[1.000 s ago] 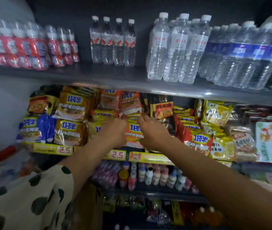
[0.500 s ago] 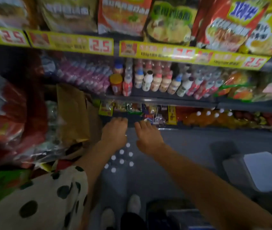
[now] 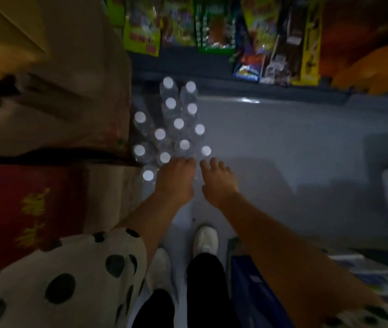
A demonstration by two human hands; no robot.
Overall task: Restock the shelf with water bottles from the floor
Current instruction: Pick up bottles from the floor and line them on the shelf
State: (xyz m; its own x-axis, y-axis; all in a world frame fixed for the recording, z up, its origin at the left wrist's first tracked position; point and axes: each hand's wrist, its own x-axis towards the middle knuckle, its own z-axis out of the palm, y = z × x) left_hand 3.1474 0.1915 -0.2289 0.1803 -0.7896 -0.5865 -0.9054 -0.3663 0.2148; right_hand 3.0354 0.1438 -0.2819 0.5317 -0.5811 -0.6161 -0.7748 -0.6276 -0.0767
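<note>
**Hands Reach Down Over the Bottles on the Floor**

While the view looks straight down, the smooth grey shop floor [image 3: 283, 143] fills most of it, dim and blurred. Along the left stands a stack of cardboard cartons: a pale beige carton [image 3: 53, 95] above and a dark red carton with yellow print [image 3: 22, 209] below it. Across the top runs the dark bottom shelf [image 3: 188, 65], crowded with bright green and yellow snack packets [image 3: 142, 36].

On the floor, just beside the cartons and in front of that shelf, stands the cluster of clear plastic water bottles with white caps [image 3: 178, 124], upright and packed close together.

Both bare arms stretch down from white sleeves with dark polka dots [image 3: 65, 275]. Left hand [image 3: 175, 178] hangs palm down over the near edge of the cluster, fingers straight and close together, their tips by the nearest caps; whether they touch a bottle cannot be told. Right hand [image 3: 218, 179] hangs just beside it, fingers straight and slightly spread, holding nothing.

Below the arms, two white shoes [image 3: 206, 240] stand on the floor under black trouser legs [image 3: 202, 280].
</note>
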